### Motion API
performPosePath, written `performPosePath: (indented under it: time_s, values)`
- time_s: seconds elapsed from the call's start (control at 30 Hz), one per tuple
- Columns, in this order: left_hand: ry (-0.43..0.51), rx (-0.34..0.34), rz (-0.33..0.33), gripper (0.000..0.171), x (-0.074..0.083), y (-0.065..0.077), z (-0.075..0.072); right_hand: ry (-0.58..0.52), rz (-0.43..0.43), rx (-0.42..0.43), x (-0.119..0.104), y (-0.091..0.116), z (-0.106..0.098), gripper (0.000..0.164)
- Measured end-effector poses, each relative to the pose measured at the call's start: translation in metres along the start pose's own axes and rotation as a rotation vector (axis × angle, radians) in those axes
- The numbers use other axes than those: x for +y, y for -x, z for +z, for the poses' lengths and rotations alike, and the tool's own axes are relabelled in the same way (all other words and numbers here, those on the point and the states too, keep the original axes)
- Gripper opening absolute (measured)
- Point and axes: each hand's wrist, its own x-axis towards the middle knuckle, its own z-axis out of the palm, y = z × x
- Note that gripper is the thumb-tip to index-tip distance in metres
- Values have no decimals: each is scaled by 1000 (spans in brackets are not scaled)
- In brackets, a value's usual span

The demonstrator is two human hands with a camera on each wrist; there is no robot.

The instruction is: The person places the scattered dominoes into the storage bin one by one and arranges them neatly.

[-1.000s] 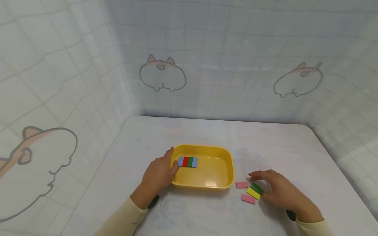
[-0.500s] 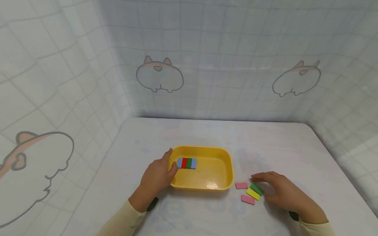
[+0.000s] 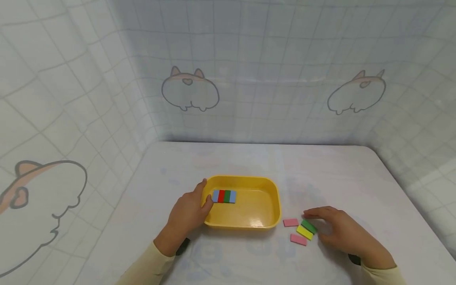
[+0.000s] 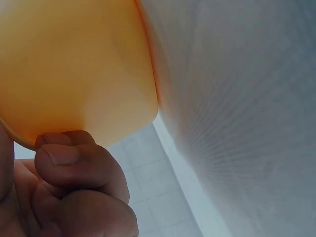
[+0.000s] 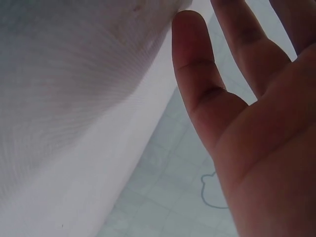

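My left hand [image 3: 187, 209] grips the left wall of a shallow yellow tray [image 3: 253, 217], thumb over the rim. Curled fingers show against the outer yellow wall [image 4: 79, 74] in the left wrist view. Inside, near the thumb, light blue, red [image 3: 221, 196] and green tiles lie side by side in a row. My right hand [image 3: 343, 231] hovers beside the loose tiles, fingers fairly straight with nothing held. Closest to it is a green tile [image 3: 309, 227], lying along a yellow tile [image 3: 304, 232]. Two pink tiles flank them, one farther back [image 3: 290, 222], the other nearer [image 3: 298, 239].
A white cloth [image 3: 235, 261] with faint prints covers the table. Behind it hangs a pale checked curtain [image 3: 270, 87] with animal drawings, and similar fabric encloses the left and right sides.
My right hand has shifted slightly right, away from the green tile. The left hand keeps its hold on the tray, and the head view has tilted a little.
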Motion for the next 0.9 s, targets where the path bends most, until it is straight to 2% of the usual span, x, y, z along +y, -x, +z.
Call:
performPosePath:
  time_s: [0.6, 0.9]
  values:
    - [-13, -9, -10, 64, -1, -1, 1, -38, -26, 40, 4, 2, 6, 60]
    - [-4, -19, -21, 65, 1, -1, 0, -17, -37, 37, 4, 0, 6, 67]
